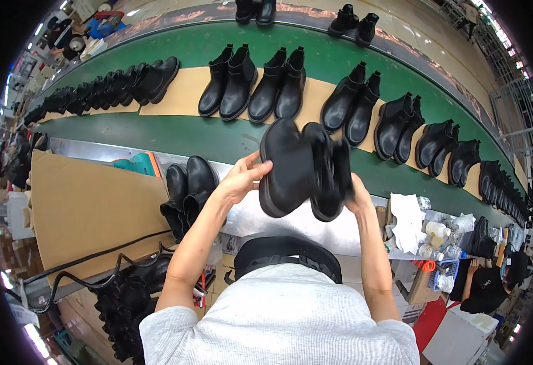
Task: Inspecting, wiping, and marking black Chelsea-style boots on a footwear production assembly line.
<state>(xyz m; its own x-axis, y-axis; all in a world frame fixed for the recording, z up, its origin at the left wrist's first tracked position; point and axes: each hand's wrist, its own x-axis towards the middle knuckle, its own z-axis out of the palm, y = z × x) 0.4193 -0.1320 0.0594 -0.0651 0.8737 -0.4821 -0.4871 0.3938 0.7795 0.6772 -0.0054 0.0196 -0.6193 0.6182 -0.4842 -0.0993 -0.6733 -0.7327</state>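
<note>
Above the desk (248,219), left hand (242,177) and right hand (359,194) clamped on either side of a boot pair (289,173); on the desk's left, a second pair (200,176); beyond it, paired boots (238,86) on cardboard (184,91) along a green belt (175,48).

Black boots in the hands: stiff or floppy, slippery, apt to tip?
The black boots are probably fairly stiff, since similar pairs stand without slumping. Their smooth, glossy surface may be slippery. Set down on their soles, they'd likely stay upright, like those on the cardboard.

Boot (332,188) in right hand (359,194) blurred
</note>
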